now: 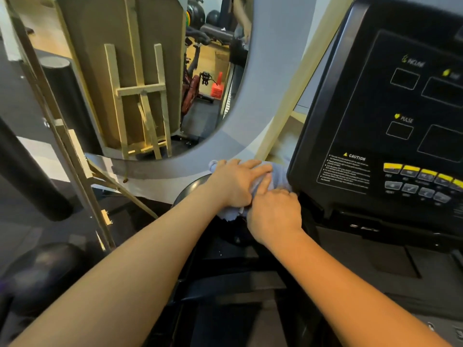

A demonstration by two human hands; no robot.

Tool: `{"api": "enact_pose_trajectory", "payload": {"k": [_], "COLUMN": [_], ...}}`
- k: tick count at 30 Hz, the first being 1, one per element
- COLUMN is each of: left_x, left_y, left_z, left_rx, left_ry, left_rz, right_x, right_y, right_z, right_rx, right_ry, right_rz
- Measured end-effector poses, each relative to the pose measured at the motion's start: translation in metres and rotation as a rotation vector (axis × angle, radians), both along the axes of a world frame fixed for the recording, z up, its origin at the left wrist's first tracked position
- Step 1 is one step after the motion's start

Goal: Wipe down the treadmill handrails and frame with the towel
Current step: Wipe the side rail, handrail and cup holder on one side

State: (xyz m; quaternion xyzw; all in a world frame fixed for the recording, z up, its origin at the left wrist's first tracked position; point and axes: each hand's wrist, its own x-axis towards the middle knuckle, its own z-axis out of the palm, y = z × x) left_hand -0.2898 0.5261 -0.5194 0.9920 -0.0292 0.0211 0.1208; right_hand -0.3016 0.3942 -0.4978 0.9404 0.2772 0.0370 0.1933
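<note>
From the head camera, the pale towel (276, 175) is bunched on the dark handrail (191, 190), just beside the treadmill console (350, 101). The left hand (234, 184) presses it with fingers spread, a flat, unclosed grip. The right hand (274, 214) has its grip curled round the towel's near edge.

Left hand (238, 184): palm down, fingers extended, pressing flat on pale grey-white cloth towel (278, 176). Right hand (274, 214): knuckles up, fingers curled into the towel's near side, touching the left hand. Forearms: bare, reaching forward, converging.
</note>
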Motion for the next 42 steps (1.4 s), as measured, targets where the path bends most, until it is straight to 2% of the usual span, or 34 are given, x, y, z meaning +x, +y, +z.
{"api": "enact_pose_trajectory", "payload": {"k": [3,6,9,14,17,20,24,28,33,35,38,40,42], "left_x": [0.001,-0.004,-0.012,-0.045,-0.092,-0.148,-0.198,-0.198,-0.15,-0.134,-0.132,-0.145,-0.165], "left_y": [0.014,0.027,0.032,0.037,0.05,0.049,0.011,-0.015,0.009,0.015,0.015,0.014,0.013], "left_z": [-0.003,-0.004,-0.001,-0.006,-0.011,-0.014,-0.013,-0.013,-0.01,0.003,0.012,0.01,0.008], "left_rx": [-0.286,-0.599,-0.718,-0.624,-0.575,-0.563,-0.352,-0.106,-0.14,-0.266,-0.461,-0.434,-0.397], "left_ry": [-0.046,-0.063,-0.094,-0.164,-0.197,-0.178,-0.174,-0.298,-0.216,-0.176,-0.096,-0.113,-0.078], "left_rz": [-0.069,-0.016,0.03,0.128,0.269,0.295,0.45,0.397,0.287,0.263,0.336,0.313,0.324], "right_x": [0.005,0.002,-0.002,-0.007,-0.028,-0.044,-0.062,-0.064,-0.047,-0.039,-0.036,-0.041,-0.052], "right_y": [0.003,0.008,0.004,0.014,0.036,0.043,0.015,0.007,0.029,0.032,0.029,0.02,0.008], "right_z": [0.009,0.004,-0.002,0.005,0.003,0.007,0.01,0.011,0.003,0.002,0.012,0.02,0.026], "right_rx": [0.075,0.098,0.154,0.437,0.44,0.448,0.441,0.452,0.499,0.555,0.581,0.57,0.565], "right_ry": [0.007,0.028,0.065,0.233,0.341,0.398,0.499,0.582,0.616,0.647,0.806,0.878,0.868], "right_rz": [0.055,0.023,-0.019,-0.047,0.09,0.215,0.41,0.419,0.273,0.206,0.092,0.09,0.146]}}
